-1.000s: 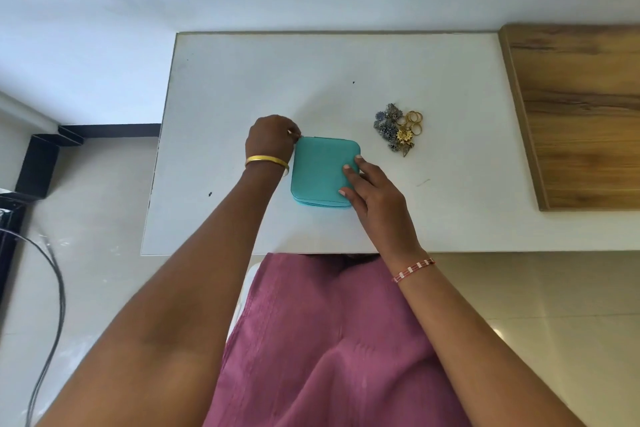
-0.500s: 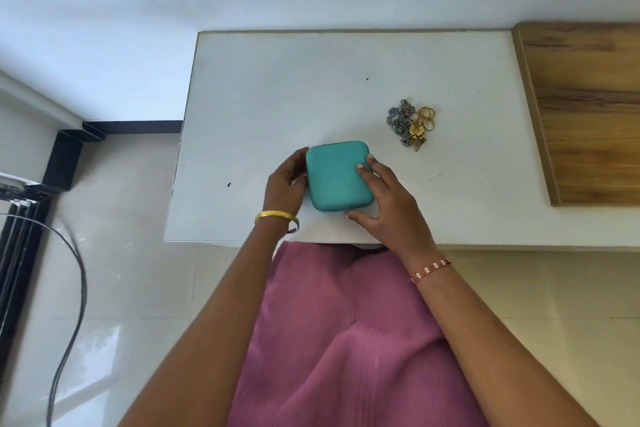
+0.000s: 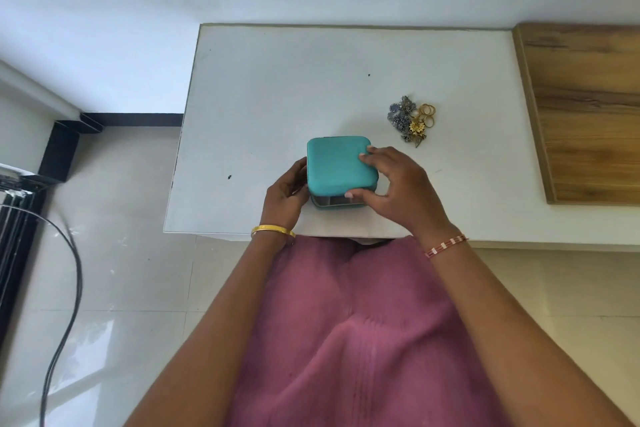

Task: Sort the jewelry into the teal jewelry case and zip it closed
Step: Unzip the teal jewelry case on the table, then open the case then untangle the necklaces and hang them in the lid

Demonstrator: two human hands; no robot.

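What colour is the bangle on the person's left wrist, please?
The bangle is plain shiny gold, seen best in the head view.

No readable text, labels or numbers anywhere.

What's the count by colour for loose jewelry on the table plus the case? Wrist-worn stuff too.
Teal: 1, the jewelry case, lid lifting at the near edge
Grey-blue: 1 cluster; pieces too tangled to count
Gold: 1 cluster of rings and a flower piece; ring count unclear
Gold bangle: 1
Red-and-white bracelet: 1
Total: 5
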